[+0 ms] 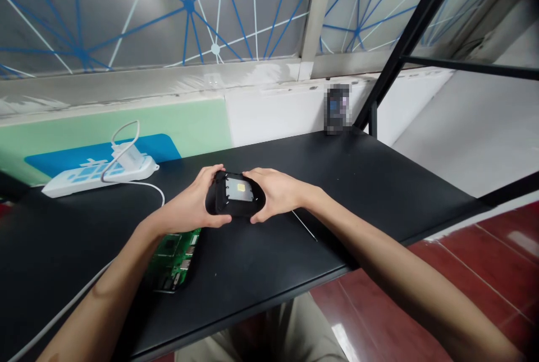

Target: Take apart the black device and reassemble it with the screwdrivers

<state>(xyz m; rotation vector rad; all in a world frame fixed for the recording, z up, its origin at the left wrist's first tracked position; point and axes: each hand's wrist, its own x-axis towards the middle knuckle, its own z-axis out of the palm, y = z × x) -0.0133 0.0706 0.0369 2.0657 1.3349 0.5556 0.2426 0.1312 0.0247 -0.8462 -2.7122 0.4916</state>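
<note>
While both hands grip, rounded black casing (236, 196) shows metal

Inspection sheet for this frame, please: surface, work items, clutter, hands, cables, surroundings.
Surface: black table, matte, mostly bare.
Work items: black device held above the table, open side up, metal plate and small yellow part showing.
Clutter: green circuit board under the left forearm; thin rod by the right wrist; blurred dark object at the wall.
Hands: left hand and right hand each grip one end of the device.
Cables: white power strip with plug, white cable running off it.
Surroundings: black frame, patterned window, red floor.
</note>
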